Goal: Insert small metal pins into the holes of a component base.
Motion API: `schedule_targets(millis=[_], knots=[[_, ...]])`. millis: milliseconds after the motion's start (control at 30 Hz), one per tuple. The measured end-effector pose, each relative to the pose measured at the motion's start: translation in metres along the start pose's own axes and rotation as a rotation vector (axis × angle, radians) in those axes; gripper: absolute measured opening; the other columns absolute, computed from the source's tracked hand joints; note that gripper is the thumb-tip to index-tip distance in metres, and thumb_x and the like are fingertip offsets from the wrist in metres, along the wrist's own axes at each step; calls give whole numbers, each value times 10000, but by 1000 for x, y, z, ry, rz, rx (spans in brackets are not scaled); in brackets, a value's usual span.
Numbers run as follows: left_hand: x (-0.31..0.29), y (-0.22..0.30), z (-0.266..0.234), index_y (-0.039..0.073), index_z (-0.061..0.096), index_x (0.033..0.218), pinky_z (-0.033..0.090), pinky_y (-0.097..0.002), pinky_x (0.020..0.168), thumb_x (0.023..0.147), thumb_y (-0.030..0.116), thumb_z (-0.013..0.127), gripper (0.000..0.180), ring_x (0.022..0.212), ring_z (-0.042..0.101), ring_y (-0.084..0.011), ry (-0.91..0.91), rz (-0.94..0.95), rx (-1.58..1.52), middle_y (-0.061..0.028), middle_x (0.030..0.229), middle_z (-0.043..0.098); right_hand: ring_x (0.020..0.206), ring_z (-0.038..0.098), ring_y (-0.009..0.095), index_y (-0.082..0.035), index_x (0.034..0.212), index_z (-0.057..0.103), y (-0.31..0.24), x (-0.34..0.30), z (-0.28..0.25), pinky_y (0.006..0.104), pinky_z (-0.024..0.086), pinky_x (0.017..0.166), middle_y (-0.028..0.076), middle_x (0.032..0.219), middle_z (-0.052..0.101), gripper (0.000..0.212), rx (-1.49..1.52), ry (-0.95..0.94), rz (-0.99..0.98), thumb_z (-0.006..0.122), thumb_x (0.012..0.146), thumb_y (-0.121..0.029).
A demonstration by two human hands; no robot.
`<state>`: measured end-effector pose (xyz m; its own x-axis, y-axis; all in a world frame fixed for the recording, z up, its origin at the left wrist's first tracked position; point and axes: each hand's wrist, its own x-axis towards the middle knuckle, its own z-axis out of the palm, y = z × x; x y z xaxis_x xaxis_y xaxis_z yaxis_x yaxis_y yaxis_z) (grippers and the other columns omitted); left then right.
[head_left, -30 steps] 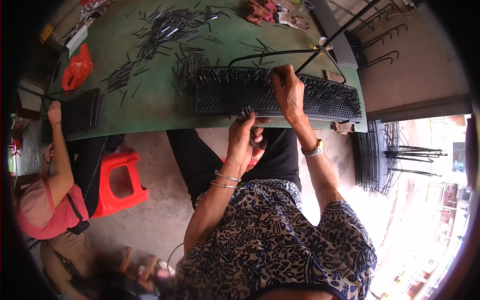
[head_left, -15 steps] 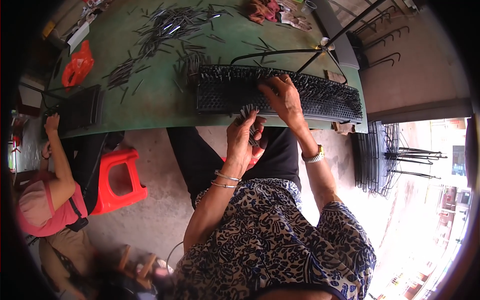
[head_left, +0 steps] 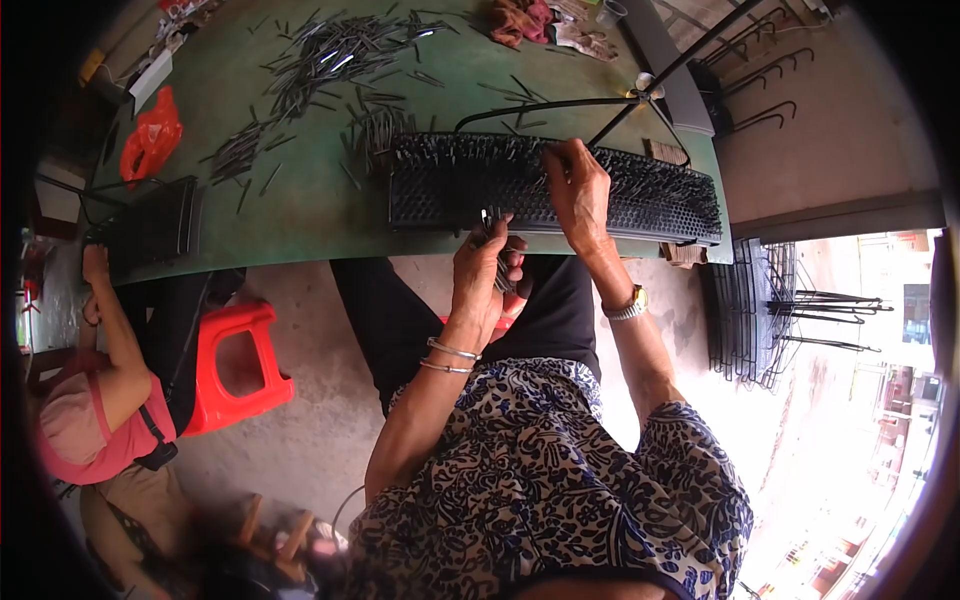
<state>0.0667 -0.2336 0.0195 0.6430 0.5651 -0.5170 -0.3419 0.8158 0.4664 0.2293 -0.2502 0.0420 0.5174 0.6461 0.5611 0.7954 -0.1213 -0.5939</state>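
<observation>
A long black perforated panel [head_left: 455, 208] lies along the table's near edge, its far rows and right end bristling with short dark strips [head_left: 660, 185]. My left hand [head_left: 482, 262] is closed around a small bundle of thin dark strips [head_left: 491, 218], just in front of the panel. Over the panel's middle, my right hand [head_left: 582, 195] has its fingers pinched together at the inner border of the standing strips. What sits between those fingertips is too small to make out. A bent black metal rod frame [head_left: 545, 104] rises behind the panel.
Loose dark strips [head_left: 340, 60] lie heaped on the green table [head_left: 300, 215]. A red plastic bag [head_left: 152, 135] is at left, beside another black panel [head_left: 150, 222] where a co-worker [head_left: 100, 390] sits. Gloves [head_left: 585, 40] lie at the far right. Wire racks [head_left: 745, 315] stand beyond the table's right end.
My right hand has shifted slightly right along the panel, and its fingers have drawn into a tighter pinch. The left hand stays nearly in place with its bundle.
</observation>
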Motion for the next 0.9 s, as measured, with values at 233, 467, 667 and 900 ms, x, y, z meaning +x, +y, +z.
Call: schedule_targets(millis=[233, 467, 667, 900], knots=[[1, -5, -5, 39, 572, 988, 336, -206, 451, 919, 174, 623, 160, 567, 453, -77, -35, 27, -17, -55, 714, 581, 699, 609, 363, -30, 879, 546, 7, 3, 15, 397, 477, 601, 163, 783, 606, 77, 11, -51, 30, 613, 854, -56], [2, -6, -6, 33, 563, 934, 362, -204, 445, 909, 156, 633, 144, 558, 490, -90, -30, 54, 4, -94, 749, 628, 728, 620, 319, -79, 910, 621, 9, -2, 19, 388, 493, 622, 131, 865, 608, 84, -85, -88, -16, 644, 841, -121], [-1, -6, -6, 31, 583, 932, 374, -202, 441, 894, 155, 652, 147, 559, 518, -101, -23, 76, 14, -114, 799, 663, 787, 627, 302, -134, 922, 672, 4, -4, 17, 392, 513, 660, 107, 920, 579, 118, -200, -124, -49, 673, 821, -195], [-5, -2, -1, 19, 617, 936, 383, -199, 446, 878, 139, 667, 142, 613, 605, -124, 24, 53, 57, -96, 790, 676, 767, 622, 309, -132, 933, 673, 1, -3, 11, 400, 505, 630, 135, 925, 586, 164, -285, -143, 12, 658, 830, -258]])
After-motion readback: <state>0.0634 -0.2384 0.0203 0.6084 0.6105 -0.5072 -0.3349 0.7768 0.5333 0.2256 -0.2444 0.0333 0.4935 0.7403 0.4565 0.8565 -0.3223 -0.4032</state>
